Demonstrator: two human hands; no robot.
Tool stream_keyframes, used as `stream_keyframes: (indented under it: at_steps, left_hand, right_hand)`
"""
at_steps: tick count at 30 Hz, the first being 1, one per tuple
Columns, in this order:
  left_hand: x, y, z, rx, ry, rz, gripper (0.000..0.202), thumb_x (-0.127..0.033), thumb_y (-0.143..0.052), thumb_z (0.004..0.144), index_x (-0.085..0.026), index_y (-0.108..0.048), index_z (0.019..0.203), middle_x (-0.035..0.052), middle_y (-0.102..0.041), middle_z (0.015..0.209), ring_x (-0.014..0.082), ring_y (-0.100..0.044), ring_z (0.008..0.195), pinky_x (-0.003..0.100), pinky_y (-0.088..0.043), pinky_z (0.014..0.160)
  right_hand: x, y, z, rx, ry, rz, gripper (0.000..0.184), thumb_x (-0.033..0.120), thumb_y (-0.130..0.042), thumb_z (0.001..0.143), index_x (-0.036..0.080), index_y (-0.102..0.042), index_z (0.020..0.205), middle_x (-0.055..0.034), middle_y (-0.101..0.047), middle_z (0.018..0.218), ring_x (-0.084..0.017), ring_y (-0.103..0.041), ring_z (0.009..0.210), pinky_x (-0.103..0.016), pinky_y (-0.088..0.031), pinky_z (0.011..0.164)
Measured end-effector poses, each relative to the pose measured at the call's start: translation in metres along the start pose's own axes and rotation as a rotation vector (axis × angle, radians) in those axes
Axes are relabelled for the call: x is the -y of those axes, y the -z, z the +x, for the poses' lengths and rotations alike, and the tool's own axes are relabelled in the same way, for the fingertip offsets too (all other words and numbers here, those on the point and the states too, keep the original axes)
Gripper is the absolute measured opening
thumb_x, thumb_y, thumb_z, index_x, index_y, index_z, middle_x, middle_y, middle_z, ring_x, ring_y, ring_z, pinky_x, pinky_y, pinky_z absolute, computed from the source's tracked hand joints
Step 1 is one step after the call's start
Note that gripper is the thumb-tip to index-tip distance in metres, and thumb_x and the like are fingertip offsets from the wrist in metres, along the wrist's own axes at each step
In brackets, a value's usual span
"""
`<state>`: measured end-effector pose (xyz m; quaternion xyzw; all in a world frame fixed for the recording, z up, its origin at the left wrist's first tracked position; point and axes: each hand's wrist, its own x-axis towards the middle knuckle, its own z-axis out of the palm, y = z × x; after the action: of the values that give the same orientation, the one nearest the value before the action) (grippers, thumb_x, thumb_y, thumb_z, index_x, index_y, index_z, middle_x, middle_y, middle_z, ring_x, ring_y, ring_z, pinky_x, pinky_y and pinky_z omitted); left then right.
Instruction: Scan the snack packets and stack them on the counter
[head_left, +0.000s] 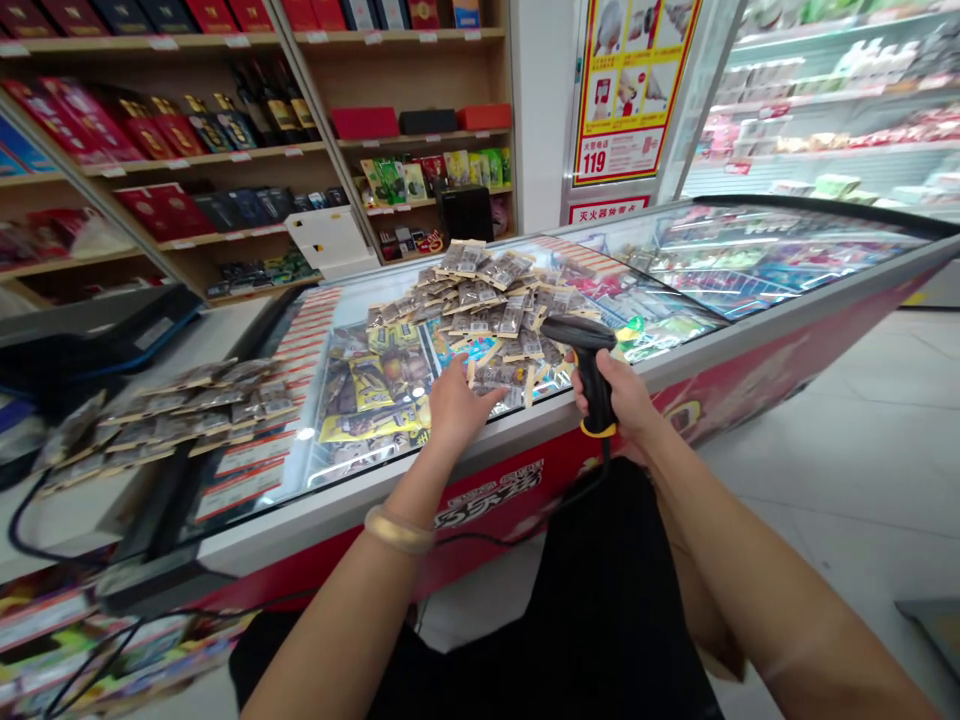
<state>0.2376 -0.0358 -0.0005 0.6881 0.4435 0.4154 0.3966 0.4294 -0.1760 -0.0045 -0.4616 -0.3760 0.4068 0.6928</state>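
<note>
At the near edge of a glass-topped freezer (pixel 787 350), you work bare-handed beside a heap of small brown packets (pixel 480 295), stacked loosely from the near edge toward the far one, about midway along the lid; a second pile (pixel 202 405) lies on the counter (pixel 82 530) off the freezer's left end; the likeliest mishap is a slide, as the glass looks slick and the packets overlap with nothing to brace them, so a sideways nudge from either hand could tip the front ones over the near edge; the scanner (pixel 579 332), its nose turned left toward several packets at once, might read a neighbour in such a crowded spot; its cable (pixel 606 458), hanging from the handle in front of the freezer, could catch on your leg (pixel 607 580) and jerk the device out of line; your left hand (pixel 456 405) reaches in across the near edge, fingers toward the far edge and thumb spread to the right, with nothing visibly in its grasp; the nearest packet (pixel 499 378) lies right by the thumb, though whether skin meets wrapper is impossible to tell from this angle; your right hand (pixel 619 395) is wrapped round the scanner's handle, held roughly upright at the near edge, its forearm rising from the lower right; a bracelet (pixel 397 530) circles your left wrist
</note>
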Motion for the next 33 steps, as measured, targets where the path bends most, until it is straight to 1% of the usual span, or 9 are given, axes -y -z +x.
stream_keyframes:
  at_steps: [2,5,7,10,13,15,19,25,33]
  left_hand:
    - [0.002,0.001,0.001,-0.009,0.039,-0.069,0.068,-0.019,-0.096,0.048,-0.023,-0.066,0.108,0.0073,-0.069,0.099,0.0303,-0.067,0.103,0.042,-0.05,0.097]
    - [0.003,0.005,0.0,0.014,0.056,-0.27,0.056,-0.016,-0.09,0.055,-0.021,-0.065,0.105,0.0013,-0.066,0.088,0.0181,-0.065,0.079,0.032,-0.053,0.078]
    - [0.001,0.007,-0.002,0.028,0.077,-0.418,0.048,-0.014,-0.086,0.058,-0.021,-0.063,0.099,-0.0014,-0.065,0.084,0.0131,-0.061,0.07,0.026,-0.05,0.069]
    - [-0.003,0.01,-0.004,0.027,0.187,-0.584,0.043,-0.012,-0.082,0.06,-0.022,-0.055,0.091,-0.0046,-0.064,0.077,0.0105,-0.059,0.063,0.022,-0.047,0.061]
    - [-0.005,0.012,-0.002,0.039,0.301,-0.699,0.043,-0.009,-0.079,0.061,-0.023,-0.05,0.09,-0.0062,-0.063,0.071,0.0111,-0.062,0.064,0.023,-0.048,0.062]
    - [-0.005,0.013,0.0,0.063,0.338,-0.745,0.044,-0.006,-0.078,0.059,-0.022,-0.054,0.092,-0.0055,-0.065,0.071,0.0113,-0.064,0.065,0.024,-0.05,0.065]
    - [-0.002,0.016,0.003,0.142,0.314,-0.791,0.035,-0.002,-0.075,0.061,-0.017,-0.063,0.09,-0.0011,-0.069,0.079,0.0096,-0.064,0.067,0.023,-0.052,0.069]
    - [0.001,0.018,0.004,0.142,0.342,-0.795,0.029,-0.002,-0.07,0.064,-0.019,-0.059,0.084,-0.0033,-0.068,0.074,0.0104,-0.066,0.065,0.024,-0.055,0.069]
    - [-0.001,0.017,0.001,0.142,0.295,-0.842,0.035,-0.002,-0.067,0.062,-0.021,-0.062,0.091,-0.0027,-0.07,0.083,0.012,-0.068,0.073,0.03,-0.059,0.08]
  right_hand:
    - [-0.001,0.0,0.001,-0.006,-0.006,0.008,0.065,0.08,-0.072,0.07,0.019,-0.063,0.092,0.001,-0.059,0.065,-0.012,-0.052,0.048,-0.025,-0.042,0.043]
    - [-0.001,-0.002,0.0,-0.021,-0.01,0.02,0.067,0.081,-0.072,0.068,0.019,-0.063,0.091,0.0014,-0.058,0.064,-0.012,-0.051,0.047,-0.025,-0.042,0.043]
    - [-0.001,-0.004,-0.001,-0.035,-0.005,0.019,0.067,0.081,-0.072,0.068,0.019,-0.063,0.091,0.0012,-0.057,0.063,-0.012,-0.051,0.047,-0.026,-0.041,0.042]
    - [0.0,-0.005,-0.001,-0.048,0.003,0.01,0.067,0.081,-0.071,0.069,0.019,-0.063,0.091,0.001,-0.056,0.063,-0.012,-0.05,0.047,-0.026,-0.04,0.042]
    - [0.002,-0.006,0.0,-0.046,0.019,-0.004,0.065,0.08,-0.072,0.069,0.019,-0.063,0.091,0.0013,-0.056,0.063,-0.012,-0.05,0.047,-0.026,-0.04,0.042]
    - [0.002,-0.009,-0.002,-0.049,0.025,-0.008,0.065,0.081,-0.072,0.068,0.02,-0.062,0.09,0.0014,-0.056,0.062,-0.012,-0.05,0.047,-0.026,-0.04,0.042]
    - [-0.002,-0.021,-0.017,-0.039,0.011,0.01,0.068,0.082,-0.074,0.065,0.019,-0.062,0.089,0.0018,-0.057,0.062,-0.011,-0.051,0.046,-0.025,-0.04,0.041]
    - [-0.019,-0.045,-0.046,0.069,-0.05,0.0,0.065,0.077,-0.071,0.073,0.016,-0.063,0.095,0.0013,-0.057,0.063,-0.011,-0.052,0.047,-0.024,-0.04,0.042]
    - [-0.028,-0.059,-0.046,0.119,-0.074,-0.004,0.063,0.076,-0.071,0.073,0.017,-0.061,0.092,0.0029,-0.057,0.062,-0.01,-0.051,0.044,-0.024,-0.039,0.04]
